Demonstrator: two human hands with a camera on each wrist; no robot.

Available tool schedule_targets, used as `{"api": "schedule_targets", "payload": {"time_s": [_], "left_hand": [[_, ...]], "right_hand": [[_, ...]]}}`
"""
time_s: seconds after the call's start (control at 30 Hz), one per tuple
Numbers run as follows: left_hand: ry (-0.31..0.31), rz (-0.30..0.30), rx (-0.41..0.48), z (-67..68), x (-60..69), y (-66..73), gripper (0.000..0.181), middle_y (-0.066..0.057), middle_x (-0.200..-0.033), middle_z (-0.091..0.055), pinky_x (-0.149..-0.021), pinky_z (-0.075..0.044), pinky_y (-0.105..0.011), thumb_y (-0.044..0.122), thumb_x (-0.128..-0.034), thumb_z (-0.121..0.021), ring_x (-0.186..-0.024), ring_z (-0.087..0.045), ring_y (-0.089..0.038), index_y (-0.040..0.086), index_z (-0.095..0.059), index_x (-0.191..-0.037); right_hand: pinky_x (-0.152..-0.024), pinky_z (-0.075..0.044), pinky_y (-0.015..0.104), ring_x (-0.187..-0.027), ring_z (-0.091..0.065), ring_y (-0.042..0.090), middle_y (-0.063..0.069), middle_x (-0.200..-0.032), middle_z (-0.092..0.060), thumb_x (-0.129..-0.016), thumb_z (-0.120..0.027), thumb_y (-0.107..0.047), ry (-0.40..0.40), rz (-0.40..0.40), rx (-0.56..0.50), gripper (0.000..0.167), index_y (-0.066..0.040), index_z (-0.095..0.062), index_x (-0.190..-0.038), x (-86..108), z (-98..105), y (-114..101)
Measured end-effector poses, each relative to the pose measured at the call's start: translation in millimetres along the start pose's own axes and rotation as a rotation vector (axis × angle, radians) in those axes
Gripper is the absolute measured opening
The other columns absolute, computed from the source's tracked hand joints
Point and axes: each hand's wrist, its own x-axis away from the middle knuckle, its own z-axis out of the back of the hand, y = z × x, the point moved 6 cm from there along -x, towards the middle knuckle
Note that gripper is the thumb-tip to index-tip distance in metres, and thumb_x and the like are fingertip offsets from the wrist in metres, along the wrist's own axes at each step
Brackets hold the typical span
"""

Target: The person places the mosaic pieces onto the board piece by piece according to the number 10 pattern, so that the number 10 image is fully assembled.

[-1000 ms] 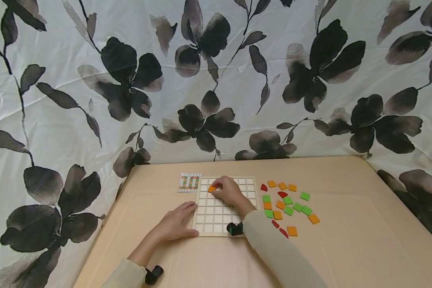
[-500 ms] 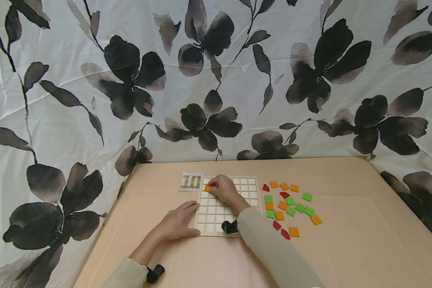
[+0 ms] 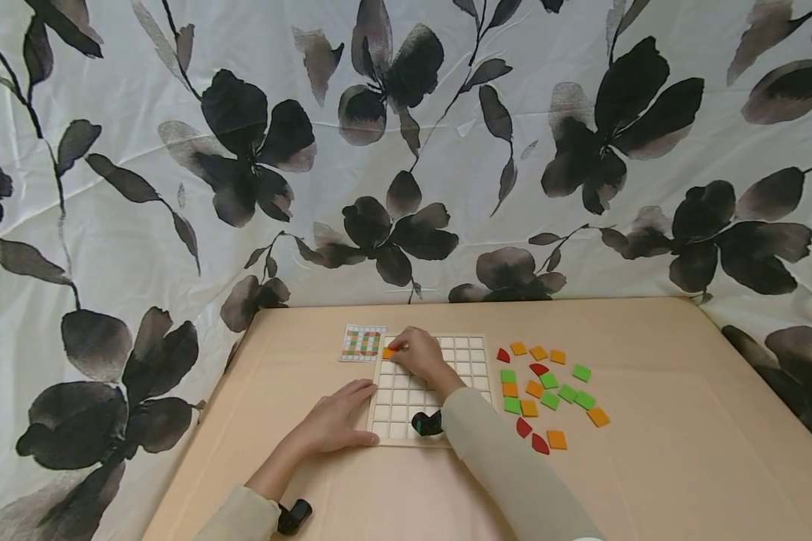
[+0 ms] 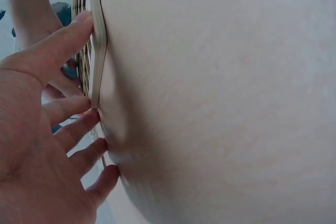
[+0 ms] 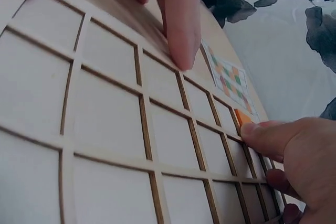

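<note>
A wooden grid board [image 3: 395, 431] with square cells lies on the table. At its upper left, my right hand [image 3: 417, 353] pinches an orange square tile [image 3: 387, 353]. In the right wrist view, the thumb presses the tile [image 5: 241, 117] at a cell near the board's far edge; the other fingertips are partly hidden. My left hand [image 3: 334, 422] rests along the board's left side with fingers extended. From the left wrist view, its thumb [image 4: 79, 24] touches the wooden rim and its fingertips sit along the same edge.
A small printed card [image 3: 362, 343] with a coloured grid pattern lies by the board's upper left corner. Right of the board are several loose tiles: green squares [image 3: 568, 393], orange squares [image 3: 556, 439] and red curved pieces [image 3: 540, 444]. A floral cloth [image 3: 392, 150] hangs behind the table.
My right hand has shifted slightly left with the orange tile, toward the board's upper left corner. The left hand stays at the board's edge, and the head view has moved a little.
</note>
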Motion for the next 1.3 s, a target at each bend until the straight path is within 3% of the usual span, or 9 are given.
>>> {"api": "schedule_targets", "payload": {"time_s": [0.33,0.67,0.97,1.3], "left_hand": [[-0.012,-0.002,0.001,-2.9,-0.9,2.6,0.087,-0.007,-0.153,-0.038,-0.102,-0.036,-0.062,0.051,-0.0751,-0.077,-0.142,-0.037,-0.030,0.012,-0.044,-0.145],[-0.017,-0.003,0.006,-4.9,-0.8,2.2,0.088,-0.007,-0.154,-0.038,-0.102,-0.036,-0.063,0.052,-0.0746,-0.077,-0.142,-0.036,-0.030,0.012,-0.044,-0.145],[-0.007,0.002,0.002,-1.9,-0.1,2.5,0.087,-0.007,-0.153,-0.038,-0.102,-0.036,-0.062,0.050,-0.0745,-0.078,-0.142,-0.036,-0.030,0.013,-0.044,-0.145],[0.006,0.007,0.004,0.1,-0.2,0.5,0.086,-0.006,-0.153,-0.038,-0.102,-0.036,-0.062,0.048,-0.0746,-0.079,-0.142,-0.036,-0.030,0.013,-0.044,-0.145]], "right_hand": [[-0.094,-0.048,0.042,-0.100,-0.063,0.022,0.002,-0.103,-0.067,-0.084,-0.074,-0.016,-0.013,-0.071,-0.042,0.015,-0.014,-0.076,-0.099,4.2,1,4],[-0.082,-0.051,0.036,-0.090,-0.060,0.019,0.006,-0.102,-0.067,-0.084,-0.075,-0.016,-0.017,-0.071,-0.183,0.022,-0.010,-0.074,-0.104,8.2,3,13],[-0.071,-0.050,0.030,-0.083,-0.056,0.019,0.009,-0.100,-0.065,-0.087,-0.072,-0.015,-0.020,-0.043,-0.255,0.023,-0.007,-0.072,-0.108,16.1,22,12],[-0.071,-0.048,0.029,-0.081,-0.054,0.017,0.007,-0.102,-0.066,-0.086,-0.073,-0.017,0.028,-0.016,-0.219,0.025,-0.008,-0.072,-0.110,25.8,43,18]]}}
